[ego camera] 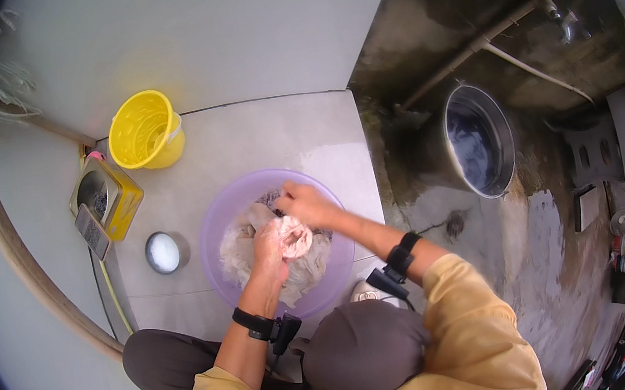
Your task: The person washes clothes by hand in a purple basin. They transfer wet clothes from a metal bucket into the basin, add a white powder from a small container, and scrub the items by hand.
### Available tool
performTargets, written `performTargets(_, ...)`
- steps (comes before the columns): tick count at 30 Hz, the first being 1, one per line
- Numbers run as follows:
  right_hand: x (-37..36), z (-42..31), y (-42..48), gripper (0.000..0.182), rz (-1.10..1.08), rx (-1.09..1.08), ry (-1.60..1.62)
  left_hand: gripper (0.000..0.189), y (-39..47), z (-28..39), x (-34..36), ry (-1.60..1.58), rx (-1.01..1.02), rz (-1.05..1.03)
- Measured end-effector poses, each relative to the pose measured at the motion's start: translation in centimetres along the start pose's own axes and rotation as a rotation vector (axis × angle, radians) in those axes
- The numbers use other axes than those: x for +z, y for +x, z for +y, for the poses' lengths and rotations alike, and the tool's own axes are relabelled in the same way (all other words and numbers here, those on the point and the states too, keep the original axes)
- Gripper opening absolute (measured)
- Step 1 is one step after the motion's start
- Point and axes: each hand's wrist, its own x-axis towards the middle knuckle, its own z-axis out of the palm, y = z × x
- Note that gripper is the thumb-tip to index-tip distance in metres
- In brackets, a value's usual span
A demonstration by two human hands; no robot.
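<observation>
A round purple plastic basin (212, 208) stands on the tiled floor in front of me, holding wet, light-coloured cloths (308, 272) and some darker patterned fabric near its far side. My left hand (269, 248) is closed on a bunched pinkish-white cloth (295, 237) above the basin. Just beyond that cloth, towards the far right, is my right hand (303, 203), its fingers bent together over the dark fabric; whether they pinch any of it cannot be made out.
A small bowl of white powder or foam (163, 252), a yellow bucket (141, 131) and a yellow tin (125, 199) stand to the left. At the right, a large metal tub of water (474, 141) stands on wet concrete. A pale wall (221, 41) rises ahead.
</observation>
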Motion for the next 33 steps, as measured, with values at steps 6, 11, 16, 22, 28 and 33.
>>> performTargets(6,-1.6,0.3,-1.5,0.032,-0.075,0.021,0.181,0.027,-0.1,3.4,-0.2,-0.018,-0.17,-0.131)
performTargets(11,3.3,-0.7,-2.3,0.026,0.199,-0.577,-0.372,0.036,2.5,-0.8,-1.4,-0.204,-0.225,-0.079)
performTargets(16,4.2,-1.9,-2.7,0.027,0.319,-0.559,-0.39,0.024,1.1,-0.1,0.5,-0.34,-0.015,0.136)
performTargets(22,-1.3,-1.3,-0.3,0.038,-0.118,0.031,0.111,0.019,-0.4,2.0,0.4,0.001,0.155,-0.124)
performTargets(28,-0.4,-1.0,-2.3,0.034,0.15,-0.436,-0.137,0.025,-1.9,5.0,2.0,0.075,-0.346,-0.063)
performTargets(33,3.4,0.3,-1.8,0.03,0.274,-0.557,-0.388,0.023,2.0,-1.8,-1.2,-0.049,0.159,-0.228)
